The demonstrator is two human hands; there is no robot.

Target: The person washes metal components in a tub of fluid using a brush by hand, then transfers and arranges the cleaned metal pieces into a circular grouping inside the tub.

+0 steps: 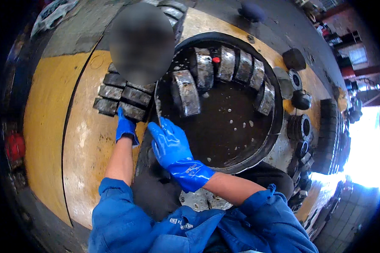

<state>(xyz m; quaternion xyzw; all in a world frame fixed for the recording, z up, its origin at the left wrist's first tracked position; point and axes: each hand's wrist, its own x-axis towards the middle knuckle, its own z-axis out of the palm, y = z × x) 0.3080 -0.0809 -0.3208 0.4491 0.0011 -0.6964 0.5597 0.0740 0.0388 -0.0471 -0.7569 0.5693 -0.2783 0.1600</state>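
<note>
My left hand [127, 125], in a blue glove, is at the near end of a stack of thick, dark metal rings. One finger or thumb lies along the side of the nearest ring [132, 111], which hides the other fingers; the hand seems closed on it. To its right, my right hand [169, 142], in a shiny blue glove, rests at the left rim of a big round pan [278, 120], fingers stretched out and nothing seen in them. Inside the pan, several similar wet rings [185, 93] stand on edge in an arc above dark liquid.
Wooden boards [82, 160] lie under the stack, whose far part a blurred round patch [141, 44] covers. Right of the pan stand several metal rings [299, 127] and a dark pot [294, 59]. A small red object [216, 60] shows among the pan's rings.
</note>
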